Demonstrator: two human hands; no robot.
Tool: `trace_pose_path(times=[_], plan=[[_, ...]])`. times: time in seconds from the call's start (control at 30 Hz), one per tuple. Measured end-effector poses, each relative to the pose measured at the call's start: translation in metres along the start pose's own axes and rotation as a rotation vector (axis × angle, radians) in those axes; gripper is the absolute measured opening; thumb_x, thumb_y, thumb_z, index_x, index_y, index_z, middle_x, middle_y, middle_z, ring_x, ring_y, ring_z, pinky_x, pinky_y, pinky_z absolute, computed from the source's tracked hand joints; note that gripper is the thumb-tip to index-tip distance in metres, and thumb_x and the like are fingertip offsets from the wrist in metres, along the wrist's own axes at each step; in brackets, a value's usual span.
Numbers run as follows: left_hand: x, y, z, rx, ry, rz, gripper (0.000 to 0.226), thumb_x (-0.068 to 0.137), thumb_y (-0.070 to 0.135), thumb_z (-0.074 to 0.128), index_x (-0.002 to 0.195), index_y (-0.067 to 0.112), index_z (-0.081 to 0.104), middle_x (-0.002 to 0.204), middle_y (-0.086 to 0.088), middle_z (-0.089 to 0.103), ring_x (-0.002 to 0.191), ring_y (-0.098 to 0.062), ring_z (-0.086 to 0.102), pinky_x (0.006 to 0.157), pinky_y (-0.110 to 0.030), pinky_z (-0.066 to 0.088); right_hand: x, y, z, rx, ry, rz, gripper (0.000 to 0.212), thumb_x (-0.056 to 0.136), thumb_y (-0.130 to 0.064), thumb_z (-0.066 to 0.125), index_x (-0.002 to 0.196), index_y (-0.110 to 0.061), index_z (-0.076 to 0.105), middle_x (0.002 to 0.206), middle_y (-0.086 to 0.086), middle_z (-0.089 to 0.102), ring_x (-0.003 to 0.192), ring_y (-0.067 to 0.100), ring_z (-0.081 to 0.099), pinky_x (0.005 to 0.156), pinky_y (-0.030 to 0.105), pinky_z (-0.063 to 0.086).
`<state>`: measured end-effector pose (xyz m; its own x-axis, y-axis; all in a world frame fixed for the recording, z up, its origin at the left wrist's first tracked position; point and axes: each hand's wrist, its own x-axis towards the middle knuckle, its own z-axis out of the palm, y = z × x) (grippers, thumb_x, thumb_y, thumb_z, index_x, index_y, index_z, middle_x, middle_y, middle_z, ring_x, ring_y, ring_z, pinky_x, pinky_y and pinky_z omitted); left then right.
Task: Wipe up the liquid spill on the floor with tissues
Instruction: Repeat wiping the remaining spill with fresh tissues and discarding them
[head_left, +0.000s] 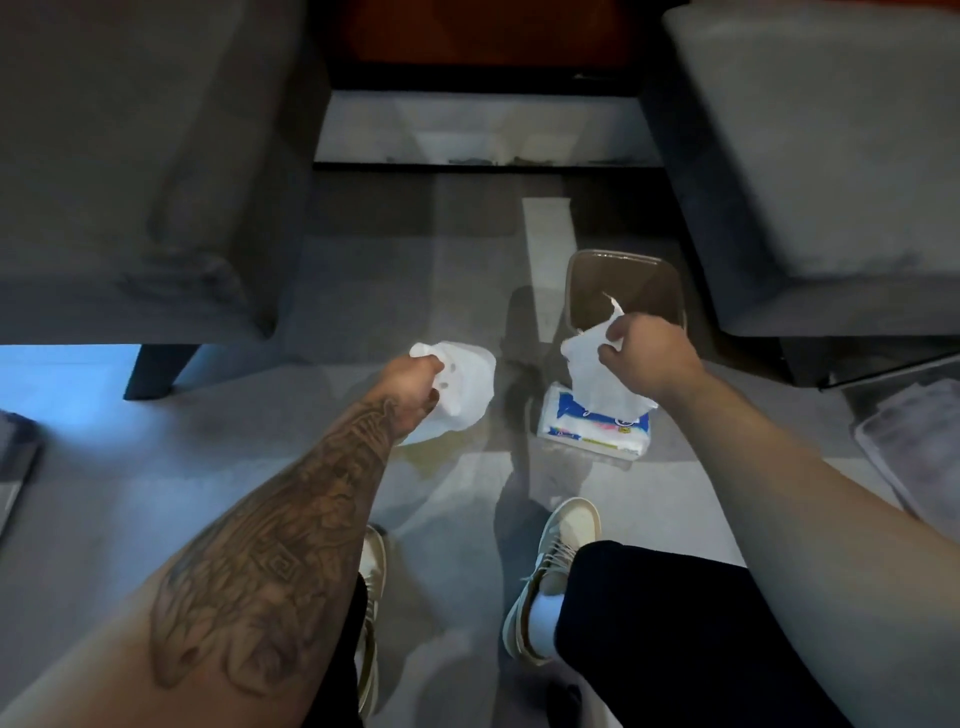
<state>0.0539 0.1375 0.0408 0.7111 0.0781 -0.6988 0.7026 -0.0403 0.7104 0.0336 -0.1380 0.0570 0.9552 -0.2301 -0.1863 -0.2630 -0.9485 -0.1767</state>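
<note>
At frame centre the yellowish spill (434, 454) sits just under the left hand (415, 384), which grips a bunched tissue (467, 384), probably ready to blot, while the right hand (649, 353) pinches a fresh sheet (597, 384) up from the tissue pack (587, 434), with the bin (575, 275) close behind, likely for discards.

White tissues (467, 384), blue-and-white tissue pack (592, 434), perhaps yellowish spill (434, 460) on grey floor (156, 467), cream sneakers (569, 527).

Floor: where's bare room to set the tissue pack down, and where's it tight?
Bare: floor left of the left hand, near the chair leg; also the strip ahead between left chair and right chair. Tight: bin, tissue pack and right hand bunch together, spill beside them.
</note>
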Motion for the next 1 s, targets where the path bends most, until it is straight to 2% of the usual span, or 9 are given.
trace_pose_path(times=[0.07,0.17,0.27,0.3,0.5,0.63,0.73,0.83,1.0], plan=[[-0.018,0.001,-0.010,-0.021,0.010,0.009,0.034,0.100,0.011,0.053,0.131,-0.002,0.054,0.095,-0.010,0.057,0.054,-0.013,0.049,0.035,-0.015,0.037,-0.014,-0.022,-0.018,0.149,0.079,-0.006,0.029,0.092,-0.035,0.062,0.115,-0.019,0.069,0.117,0.005,0.068,0.100,0.028,0.064,0.090,0.040,0.054],[-0.044,0.003,-0.030,-0.050,-0.006,0.029,0.023,0.101,0.007,0.053,0.122,-0.002,0.055,0.095,-0.013,0.064,0.070,-0.023,0.062,0.046,-0.024,0.053,-0.041,-0.059,-0.037,0.399,0.150,-0.049,0.017,0.090,-0.028,0.067,0.107,-0.024,0.068,0.118,0.002,0.065,0.101,0.023,0.062,0.090,0.041,0.054],[-0.060,0.000,-0.051,0.017,-0.037,0.081,0.029,0.102,0.016,0.052,0.124,0.000,0.059,0.105,-0.013,0.070,0.098,-0.035,0.069,0.085,-0.047,0.060,-0.066,-0.092,-0.048,0.524,0.206,-0.172,0.013,0.090,-0.018,0.065,0.103,-0.022,0.067,0.117,-0.002,0.064,0.103,0.021,0.060,0.092,0.035,0.050],[-0.064,-0.002,-0.059,0.023,-0.044,0.092,0.028,0.103,0.019,0.051,0.124,0.003,0.060,0.109,-0.013,0.070,0.102,-0.035,0.069,0.088,-0.050,0.058,-0.074,-0.103,-0.049,0.547,0.216,-0.217,0.014,0.090,-0.016,0.063,0.102,-0.023,0.066,0.115,-0.004,0.064,0.103,0.020,0.060,0.090,0.033,0.050],[-0.067,0.008,-0.088,-0.106,0.015,0.108,0.016,0.095,0.009,0.053,0.105,0.004,0.065,0.094,-0.013,0.072,0.086,-0.030,0.069,0.079,-0.042,0.057,-0.099,-0.155,-0.070,0.938,0.118,-0.277,0.019,0.092,-0.016,0.065,0.100,-0.034,0.067,0.098,-0.030,0.062,0.089,0.004,0.059,0.072,0.022,0.052],[-0.060,0.016,-0.093,-0.246,0.080,0.103,0.015,0.091,0.010,0.061,0.101,0.002,0.069,0.088,-0.013,0.076,0.083,-0.029,0.071,0.082,-0.042,0.057,-0.092,-0.169,-0.082,1.555,-0.139,-0.151,0.023,0.089,-0.006,0.068,0.098,-0.027,0.069,0.111,-0.007,0.071,0.100,0.025,0.068,0.082,0.042,0.060],[-0.053,0.016,-0.092,-0.365,0.022,0.074,0.018,0.095,0.009,0.060,0.107,-0.001,0.069,0.093,-0.012,0.076,0.082,-0.025,0.072,0.084,-0.041,0.058,-0.079,-0.174,-0.081,1.825,-0.277,-0.086,0.024,0.088,-0.001,0.063,0.100,-0.022,0.066,0.109,0.004,0.073,0.093,0.022,0.071,0.078,0.036,0.060],[-0.051,0.023,-0.095,-0.417,-0.111,0.065,0.025,0.097,0.017,0.061,0.111,-0.003,0.069,0.106,-0.015,0.074,0.088,-0.026,0.071,0.082,-0.039,0.059,-0.065,-0.179,-0.075,1.864,-0.347,-0.034,0.024,0.091,0.001,0.057,0.099,-0.021,0.064,0.099,0.002,0.075,0.084,0.018,0.070,0.077,0.034,0.057],[-0.047,0.030,-0.111,-0.444,-0.145,0.063,0.031,0.099,0.016,0.055,0.074,0.008,0.072,0.067,-0.006,0.070,0.053,-0.020,0.066,0.049,-0.026,0.054,-0.044,-0.181,-0.045,1.473,-0.199,0.023,0.021,0.091,-0.003,0.065,0.100,-0.022,0.069,0.107,0.002,0.075,0.100,0.028,0.071,0.087,0.043,0.058]])
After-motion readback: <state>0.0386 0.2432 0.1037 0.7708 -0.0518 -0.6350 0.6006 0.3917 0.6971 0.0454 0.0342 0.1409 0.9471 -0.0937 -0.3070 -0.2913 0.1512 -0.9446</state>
